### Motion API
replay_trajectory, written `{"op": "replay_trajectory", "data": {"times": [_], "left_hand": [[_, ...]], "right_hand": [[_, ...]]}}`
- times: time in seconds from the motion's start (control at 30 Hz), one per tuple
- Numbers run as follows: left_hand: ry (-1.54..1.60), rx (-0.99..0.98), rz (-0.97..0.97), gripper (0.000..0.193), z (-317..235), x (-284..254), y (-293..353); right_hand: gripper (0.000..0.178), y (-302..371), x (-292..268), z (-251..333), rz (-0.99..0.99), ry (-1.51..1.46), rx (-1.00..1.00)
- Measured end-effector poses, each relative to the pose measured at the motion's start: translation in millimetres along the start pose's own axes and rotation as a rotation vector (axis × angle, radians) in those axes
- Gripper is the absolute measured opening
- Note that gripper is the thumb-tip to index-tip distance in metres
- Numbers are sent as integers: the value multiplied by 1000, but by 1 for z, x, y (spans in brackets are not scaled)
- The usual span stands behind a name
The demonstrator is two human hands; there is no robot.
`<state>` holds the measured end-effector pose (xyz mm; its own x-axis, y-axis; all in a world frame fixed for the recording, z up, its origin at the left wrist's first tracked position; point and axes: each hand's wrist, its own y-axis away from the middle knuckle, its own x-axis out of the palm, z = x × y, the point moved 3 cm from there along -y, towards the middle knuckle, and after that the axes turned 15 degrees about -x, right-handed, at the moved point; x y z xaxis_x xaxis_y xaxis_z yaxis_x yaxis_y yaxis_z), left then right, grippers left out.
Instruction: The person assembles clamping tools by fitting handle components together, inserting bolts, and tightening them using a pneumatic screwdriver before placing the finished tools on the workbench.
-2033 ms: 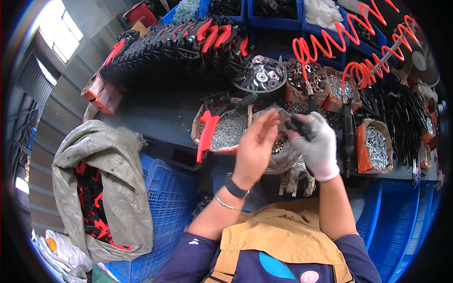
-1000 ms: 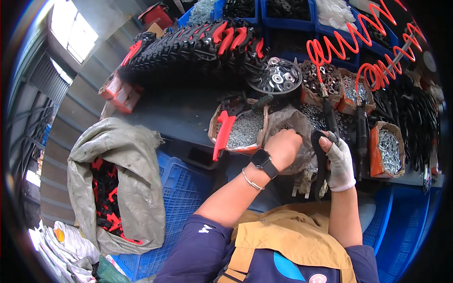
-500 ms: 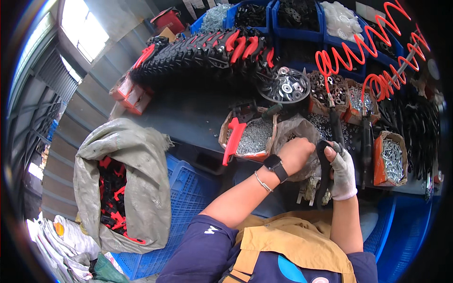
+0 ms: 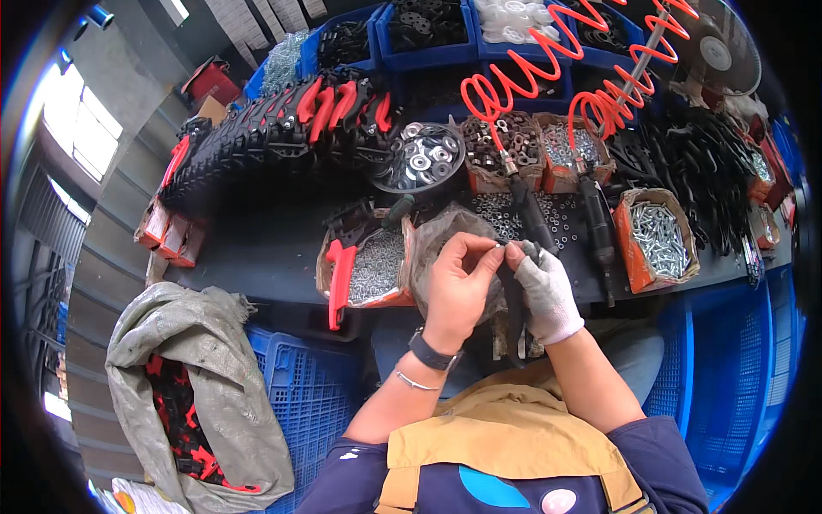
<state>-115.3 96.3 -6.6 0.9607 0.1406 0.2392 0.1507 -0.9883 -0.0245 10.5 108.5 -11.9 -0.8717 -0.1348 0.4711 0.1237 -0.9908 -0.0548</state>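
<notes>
My right hand [image 4: 548, 295], in a pale fingerless-thumb glove, is closed around a slim black curved part [image 4: 515, 321] that hangs down below the fingers. My bare left hand [image 4: 455, 287], with a dark watch and a bracelet at the wrist, pinches thumb to finger at the top of that part. Whatever lies in the pinch is too small to make out. Both hands meet over the near edge of the bench, in front of a clear plastic bag [image 4: 435, 244]. Left of it stands a carton of small metal fasteners [image 4: 377, 267], a red-and-black tool [image 4: 342, 287] resting across it.
Two black air tools [image 4: 597, 227] hang on red coiled hoses [image 4: 548, 51] just beyond my hands. Loose nuts [image 4: 497, 210] are scattered there. A screw carton [image 4: 658, 240] stands right, a washer bowl [image 4: 422, 158] behind. A grey sack [image 4: 231, 385] sits lower left by blue crates [image 4: 308, 411].
My left hand has gone from a loose fist by the plastic bag to a pinch at the black part, meeting my right hand. The whole view has shifted rightward.
</notes>
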Motion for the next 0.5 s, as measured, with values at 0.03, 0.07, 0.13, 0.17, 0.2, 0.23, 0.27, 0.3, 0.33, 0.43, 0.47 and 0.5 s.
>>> {"op": "replay_trajectory", "data": {"times": [0.03, 0.07, 0.13, 0.17, 0.2, 0.23, 0.27, 0.3, 0.33, 0.43, 0.47, 0.5], "left_hand": [[-5, 3, -4, 12, 0, 5, 0], [115, -86, 21, 14, 0, 8, 1], [315, -286, 61, 18, 5, 11, 1], [391, -296, 56, 20, 3, 13, 3], [341, -266, 61, 21, 5, 13, 4], [292, -237, 64, 22, 9, 15, 5], [-12, -22, -23, 21, 10, 19, 10], [-214, 154, -111, 22, 10, 21, 17], [-234, 193, -111, 23, 13, 20, 20], [-263, 166, -183, 37, -29, -16, 35], [-890, 537, -530, 47, -53, -40, 27], [-1282, 492, -904, 51, -77, -61, 26]], "right_hand": [[25, 0, 1, 0, -9, 22, -38], [27, 2, 1, 3, -13, 11, -50], [27, 6, -2, 3, -14, 7, -53], [28, 7, -5, 3, -27, 13, -58], [27, 7, -6, 4, -15, -2, -44], [27, 9, -5, 4, 1, -60, -57], [26, 11, -5, 2, -3, -91, -58], [26, 11, -3, 0, -5, -123, -58], [24, 13, -3, 3, -25, -119, -86], [32, 13, -7, 21, -25, -21, -121], [34, 11, -21, 23, -53, 70, -148], [30, 11, -22, 26, -65, 103, -170]]}}
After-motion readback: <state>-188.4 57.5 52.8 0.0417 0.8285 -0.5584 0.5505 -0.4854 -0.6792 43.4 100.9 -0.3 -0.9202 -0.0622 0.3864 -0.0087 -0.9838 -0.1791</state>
